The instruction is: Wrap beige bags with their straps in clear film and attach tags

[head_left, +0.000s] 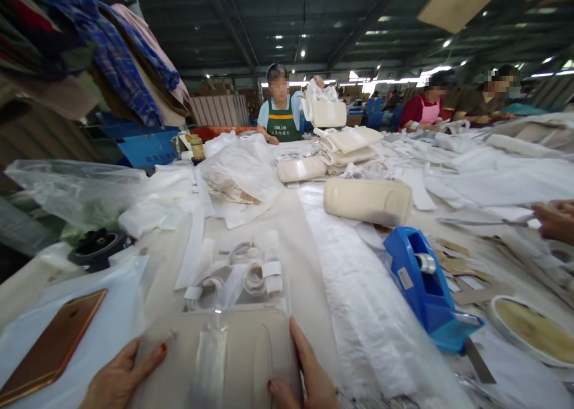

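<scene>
I can see the left hand (119, 373) and the right hand (311, 376) gripping the beige case (244, 352) by its two sides at the table's (305, 271) near edge, maybe to keep it steady; the blue tape holder (410, 271) sits off to the right, perhaps for easy reach

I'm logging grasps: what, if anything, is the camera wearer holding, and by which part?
A beige bag: the left hand grips its left edge, the right hand its right edge.
</scene>
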The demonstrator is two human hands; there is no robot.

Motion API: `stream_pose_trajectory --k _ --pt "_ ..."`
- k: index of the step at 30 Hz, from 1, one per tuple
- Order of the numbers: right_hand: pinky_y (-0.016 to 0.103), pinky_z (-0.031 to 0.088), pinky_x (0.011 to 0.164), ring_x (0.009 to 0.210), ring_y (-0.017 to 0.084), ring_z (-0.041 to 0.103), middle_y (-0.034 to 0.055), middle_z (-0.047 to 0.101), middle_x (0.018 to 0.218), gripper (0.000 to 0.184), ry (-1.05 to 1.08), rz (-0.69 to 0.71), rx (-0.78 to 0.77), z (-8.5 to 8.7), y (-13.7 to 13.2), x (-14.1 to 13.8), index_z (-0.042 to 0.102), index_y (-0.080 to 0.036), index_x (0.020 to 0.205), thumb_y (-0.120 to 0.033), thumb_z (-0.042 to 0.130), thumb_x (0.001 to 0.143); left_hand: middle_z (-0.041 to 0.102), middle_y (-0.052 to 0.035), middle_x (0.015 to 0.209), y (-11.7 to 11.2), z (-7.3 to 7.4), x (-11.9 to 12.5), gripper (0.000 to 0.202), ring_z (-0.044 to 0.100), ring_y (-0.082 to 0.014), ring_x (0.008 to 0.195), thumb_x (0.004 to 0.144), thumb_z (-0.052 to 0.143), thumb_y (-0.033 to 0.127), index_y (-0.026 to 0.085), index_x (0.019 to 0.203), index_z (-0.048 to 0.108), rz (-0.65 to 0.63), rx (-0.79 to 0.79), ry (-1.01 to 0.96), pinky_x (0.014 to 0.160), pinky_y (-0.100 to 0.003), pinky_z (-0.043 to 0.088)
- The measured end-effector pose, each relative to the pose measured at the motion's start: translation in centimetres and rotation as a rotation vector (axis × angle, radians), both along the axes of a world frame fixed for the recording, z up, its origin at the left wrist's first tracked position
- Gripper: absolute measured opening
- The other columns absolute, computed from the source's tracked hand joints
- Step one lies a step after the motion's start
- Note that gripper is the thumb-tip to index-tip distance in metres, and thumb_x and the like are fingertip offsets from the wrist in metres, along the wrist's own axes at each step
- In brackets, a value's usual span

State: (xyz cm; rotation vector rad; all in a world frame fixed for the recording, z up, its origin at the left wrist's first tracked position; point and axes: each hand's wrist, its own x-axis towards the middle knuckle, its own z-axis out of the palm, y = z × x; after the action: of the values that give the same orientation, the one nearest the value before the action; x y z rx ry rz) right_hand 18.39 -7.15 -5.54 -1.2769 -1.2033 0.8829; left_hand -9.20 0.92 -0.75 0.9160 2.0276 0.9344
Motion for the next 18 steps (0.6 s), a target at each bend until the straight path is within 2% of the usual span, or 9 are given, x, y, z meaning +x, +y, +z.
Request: stream_pose_trajectory --k 2,5,8,10,14,16,18 --pt "0.031 0.046 0.095 0.119 0.024 0.052 0.0088 0.056 0.129 0.061 0.233 0.056 -0.037 -0.8 -0.5 0.5 0.046 -0.023 0.133 -0.034 0.066 0.076 0.067 0.0007 0.073 0.2 0.5 -0.1 0.062 0.065 -0.0306 0.078 0.033 0.076 0.049 0.024 0.087 0.058 0.026 -0.092 -0.121 0.057 -0.032 0.055" --pt "0.032 0.049 0.088 0.104 0.022 0.06 0.0104 0.063 0.115 0.059 0.568 0.091 -0.14 -1.1 -0.7 1.7 0.053 -0.023 0.123 -0.045 0.072 0.071 0.067 0.0024 0.071 0.0 0.4 0.3 0.073 0.066 -0.0302 0.076 0.031 0.082 0.042 0.027 0.097 0.056 0.049 -0.13 -0.277 0.055 -0.031 0.054" --pt "0.033 0.046 0.087 0.093 0.019 0.063 0.008 0.066 0.101 0.048 0.715 0.164 -0.195 -0.8 -0.5 2.4 0.059 -0.022 0.111 -0.046 0.072 0.072 0.068 0.0026 0.071 -0.4 0.3 0.5 0.081 0.067 -0.0301 0.07 0.028 0.086 0.032 0.029 0.103 0.055 0.066 -0.139 -0.356 0.054 -0.032 0.054" --pt "0.033 0.045 0.087 0.092 0.018 0.062 0.0072 0.067 0.1 0.044 0.763 0.227 -0.212 -0.5 -0.1 2.4 0.059 -0.021 0.109 -0.044 0.071 0.073 0.068 0.0026 0.071 -0.5 0.4 0.6 0.083 0.067 -0.0292 0.067 0.027 0.086 0.028 0.028 0.104 0.055 0.066 -0.132 -0.385 0.055 -0.033 0.055" --pt "0.03 0.044 0.082 0.087 0.018 0.063 0.0052 0.068 0.094 0.045 0.937 0.233 -0.377 1.0 0.8 1.8 0.058 -0.018 0.101 -0.039 0.076 0.065 0.068 0.0033 0.069 -0.4 0.7 0.8 0.085 0.067 -0.0283 0.065 0.029 0.086 0.023 0.027 0.107 0.055 0.041 -0.114 -0.41 0.055 -0.034 0.055" --pt "0.03 0.044 0.079 0.083 0.019 0.063 0.0048 0.068 0.084 0.042 1.041 0.21 -0.45 2.2 1.5 1.6 0.059 -0.016 0.091 -0.041 0.076 0.063 0.067 0.0041 0.065 -0.4 0.7 0.9 0.087 0.066 -0.0289 0.064 0.029 0.086 0.021 0.027 0.109 0.054 0.038 -0.117 -0.422 0.052 -0.034 0.055" --pt "0.032 0.045 0.077 0.081 0.021 0.063 0.0059 0.068 0.078 0.041 1.098 0.254 -0.471 3.4 2.1 1.5 0.059 -0.014 0.084 -0.046 0.074 0.062 0.067 0.0048 0.063 -0.4 0.7 0.7 0.088 0.067 -0.0292 0.064 0.03 0.087 0.021 0.028 0.111 0.054 0.029 -0.131 -0.436 0.051 -0.034 0.055"
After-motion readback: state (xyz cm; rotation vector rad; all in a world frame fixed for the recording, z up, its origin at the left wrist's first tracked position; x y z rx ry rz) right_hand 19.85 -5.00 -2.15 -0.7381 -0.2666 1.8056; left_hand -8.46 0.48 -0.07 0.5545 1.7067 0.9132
